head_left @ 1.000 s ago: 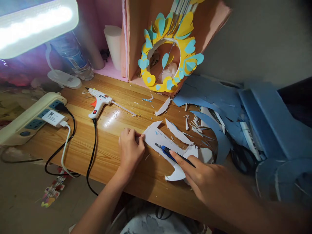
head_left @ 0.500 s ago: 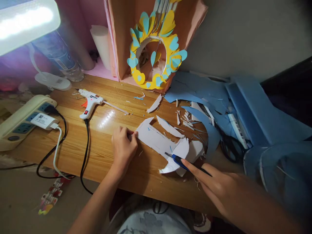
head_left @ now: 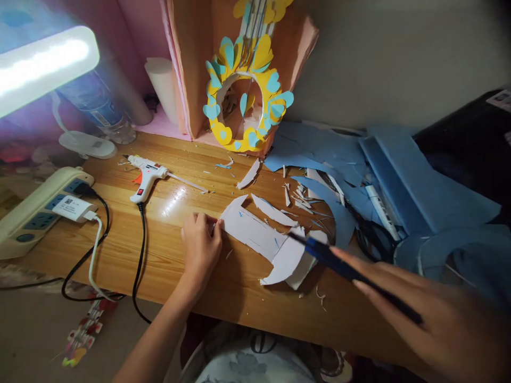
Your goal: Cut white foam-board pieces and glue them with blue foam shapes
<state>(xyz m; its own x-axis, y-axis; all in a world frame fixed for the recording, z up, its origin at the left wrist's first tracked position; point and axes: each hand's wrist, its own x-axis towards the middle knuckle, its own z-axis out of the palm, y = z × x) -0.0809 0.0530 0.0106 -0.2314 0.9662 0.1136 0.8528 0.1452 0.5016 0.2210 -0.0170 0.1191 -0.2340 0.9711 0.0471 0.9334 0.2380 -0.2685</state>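
My left hand [head_left: 199,247] presses down on the left edge of a white foam sheet [head_left: 255,234] lying flat on the wooden table [head_left: 167,234]. My right hand [head_left: 439,324], blurred at the lower right, grips a blue craft knife [head_left: 339,260]. The knife's tip points toward the sheet's right end and is lifted just off it. Cut white strips and slivers [head_left: 275,210] lie beside the sheet.
A white glue gun [head_left: 147,175] with a black cord lies at left, near a power strip [head_left: 35,207] and a lit lamp [head_left: 43,69]. A pink house with a yellow and blue wreath [head_left: 243,101] stands behind. Blue foam sheets [head_left: 399,175] and black scissors [head_left: 375,239] crowd the right.
My right hand has drawn the knife along the white sheet toward the right and lifted it off the end. My left hand has stayed on the sheet's left edge.
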